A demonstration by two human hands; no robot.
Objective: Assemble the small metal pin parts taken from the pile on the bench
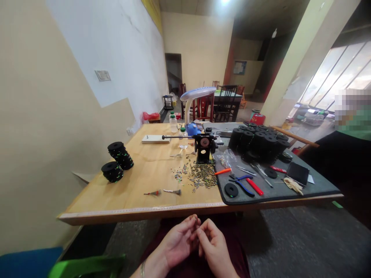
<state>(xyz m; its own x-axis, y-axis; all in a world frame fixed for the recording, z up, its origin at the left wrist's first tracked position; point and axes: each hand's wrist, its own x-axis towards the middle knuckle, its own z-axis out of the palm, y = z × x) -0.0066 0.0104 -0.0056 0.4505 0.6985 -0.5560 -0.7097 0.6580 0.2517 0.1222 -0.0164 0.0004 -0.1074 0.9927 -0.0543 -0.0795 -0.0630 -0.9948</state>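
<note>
In front of the table edge, low over my lap, my left hand (179, 241) is turned palm up with thumb and finger pinched together. Something tiny seems to be at its fingertips, too small to name. Close against it, my right hand (213, 243) has its thumb and forefinger pressed together; whatever they hold is hidden. Beyond the hands, a loose pile of small dark and brassy pieces (203, 173) lies on the wooden table (116, 197), beside scattered tiny coloured bits (179, 173). Two small bundles of thin strands, one red-banded (153, 192) and one white-stemmed (173, 191), lie nearer the edge.
A black hand-cranked device (203, 148) stands mid-table before a desk lamp (191, 128). On the grey mat (272, 189) are blue-handled pliers (243, 184), a red-handled tool (255, 187) and many black spools (261, 143). More spools (112, 172) stand left. A person (352, 123) is at right.
</note>
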